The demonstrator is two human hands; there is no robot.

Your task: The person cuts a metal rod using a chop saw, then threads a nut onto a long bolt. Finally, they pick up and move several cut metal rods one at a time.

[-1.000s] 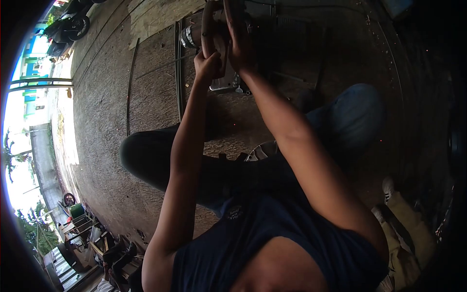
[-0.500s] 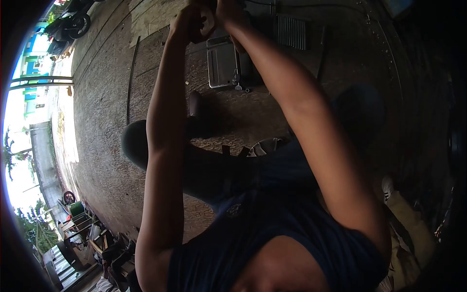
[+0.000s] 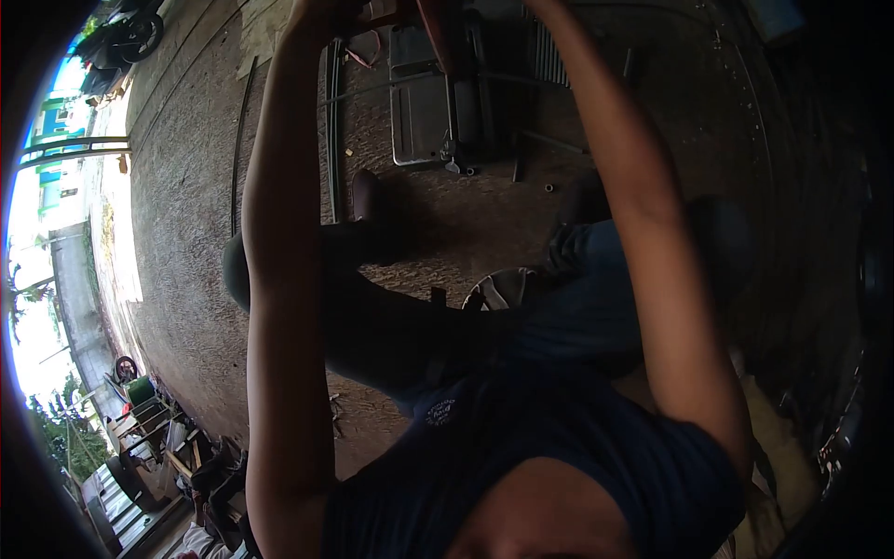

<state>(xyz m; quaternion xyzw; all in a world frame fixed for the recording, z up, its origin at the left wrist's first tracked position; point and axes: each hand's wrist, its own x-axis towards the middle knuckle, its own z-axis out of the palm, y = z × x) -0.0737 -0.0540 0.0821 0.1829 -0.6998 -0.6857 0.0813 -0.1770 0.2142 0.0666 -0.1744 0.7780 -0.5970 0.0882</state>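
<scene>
Both my arms reach forward to the top edge of the head view. My left hand (image 3: pixel 321 13) is partly cut off there and in shadow, beside a dark reddish frame-like piece (image 3: pixel 380 17); its fingers do not show clearly. A reddish bar (image 3: pixel 440 37) slants down from the top edge between my arms. My right hand lies beyond the top edge, with only the wrist end of the forearm showing. Below the bar, a flat dark metal case or panel (image 3: pixel 417 121) with a pale rim rests on the floor.
Long thin rods (image 3: pixel 333 140) lie on the floor left of the panel. A ribbed metal piece (image 3: pixel 549 58), a small ring (image 3: pixel 549 187) and a round spoked part (image 3: pixel 503 289) are nearby. A motorbike (image 3: pixel 126 42) stands far left; piled scrap (image 3: pixel 177 447) sits lower left.
My hands have moved apart and upward, the right one out of view. The reddish bar, rods and small ring now show between and beside my arms.
</scene>
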